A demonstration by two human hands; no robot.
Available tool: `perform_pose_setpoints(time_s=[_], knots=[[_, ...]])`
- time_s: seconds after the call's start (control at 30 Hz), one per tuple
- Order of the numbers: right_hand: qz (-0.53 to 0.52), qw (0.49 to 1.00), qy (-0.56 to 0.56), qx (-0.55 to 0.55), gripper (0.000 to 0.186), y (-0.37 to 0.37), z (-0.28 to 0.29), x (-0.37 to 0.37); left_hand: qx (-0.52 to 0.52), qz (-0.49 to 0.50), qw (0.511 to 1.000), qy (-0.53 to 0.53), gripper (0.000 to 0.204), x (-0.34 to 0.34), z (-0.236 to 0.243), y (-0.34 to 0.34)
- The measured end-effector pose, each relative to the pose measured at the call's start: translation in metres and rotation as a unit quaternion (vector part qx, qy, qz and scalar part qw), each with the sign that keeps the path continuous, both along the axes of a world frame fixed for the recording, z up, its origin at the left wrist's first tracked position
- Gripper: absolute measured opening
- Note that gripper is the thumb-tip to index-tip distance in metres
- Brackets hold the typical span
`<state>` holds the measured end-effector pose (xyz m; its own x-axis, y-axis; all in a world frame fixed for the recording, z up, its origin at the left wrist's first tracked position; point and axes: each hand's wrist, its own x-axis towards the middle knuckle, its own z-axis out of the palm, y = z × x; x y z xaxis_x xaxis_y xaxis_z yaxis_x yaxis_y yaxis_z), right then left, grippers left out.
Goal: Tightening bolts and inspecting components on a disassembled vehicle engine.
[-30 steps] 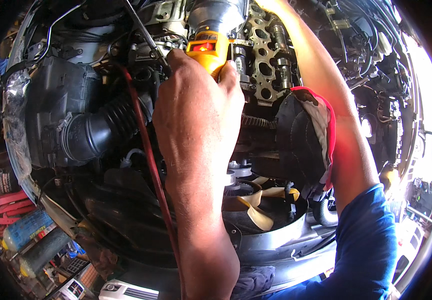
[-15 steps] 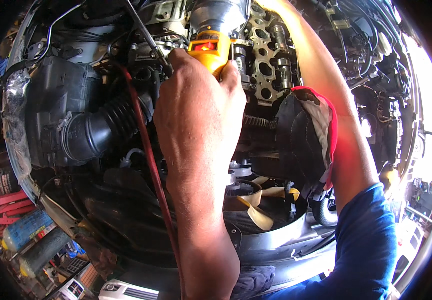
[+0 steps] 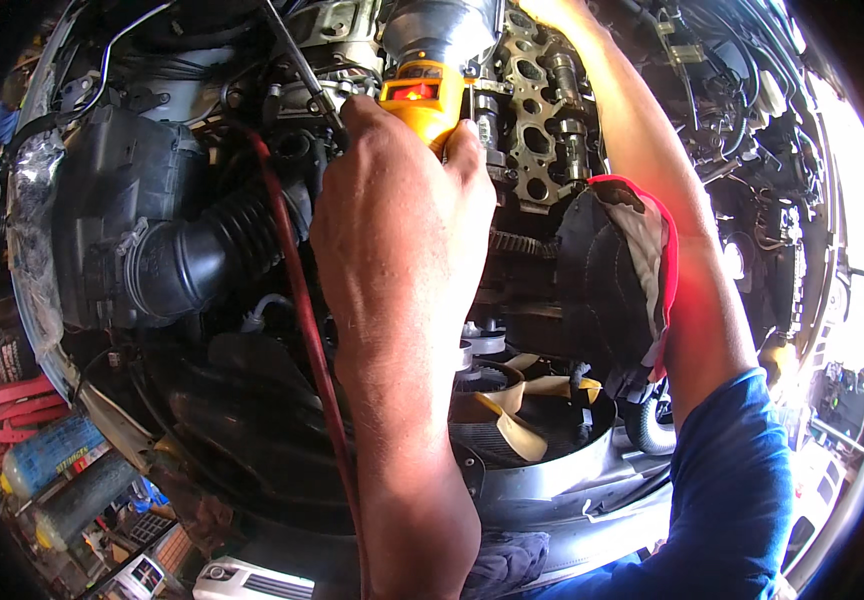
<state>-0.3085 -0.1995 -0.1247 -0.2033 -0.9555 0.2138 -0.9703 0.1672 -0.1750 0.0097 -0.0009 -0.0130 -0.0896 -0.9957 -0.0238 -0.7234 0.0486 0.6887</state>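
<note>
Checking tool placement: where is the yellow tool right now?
Head view, top centre: the yellow tool is gripped in the left hand, beside the exposed engine head.

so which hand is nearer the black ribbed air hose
Left. The left hand grips the yellow tool beside the black ribbed air hose; the right hand reaches far past it, top edge.

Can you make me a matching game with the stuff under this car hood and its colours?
Things:
1. power tool in the left hand
2. ribbed air hose
3. fan blades
4. sleeve

Colours:
A. blue
B. cream
C. yellow
D. black

Pairs: 1-C, 2-D, 3-B, 4-A
</note>
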Motion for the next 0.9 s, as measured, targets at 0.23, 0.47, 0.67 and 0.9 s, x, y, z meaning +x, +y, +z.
perform_pose_setpoints(time_s=[0.23,0.47,0.67,0.9], knots=[[-0.034,0.996,-0.073,-0.037,0.033,-0.001,-0.009,0.001,0.005,-0.002,1.000,0.002,0.054,-0.001,0.000,0.001],[0.002,0.997,-0.073,-0.027,0.033,-0.006,-0.012,-0.007,0.013,-0.003,1.000,-0.003,0.056,-0.001,0.000,0.000],[-0.018,0.998,-0.053,-0.042,0.032,-0.006,-0.013,-0.003,0.005,-0.003,1.000,-0.002,0.055,-0.001,0.000,0.000],[-0.075,0.993,-0.093,-0.001,0.036,-0.002,0.000,0.004,0.013,-0.007,1.000,0.013,0.054,-0.001,0.001,0.001]])
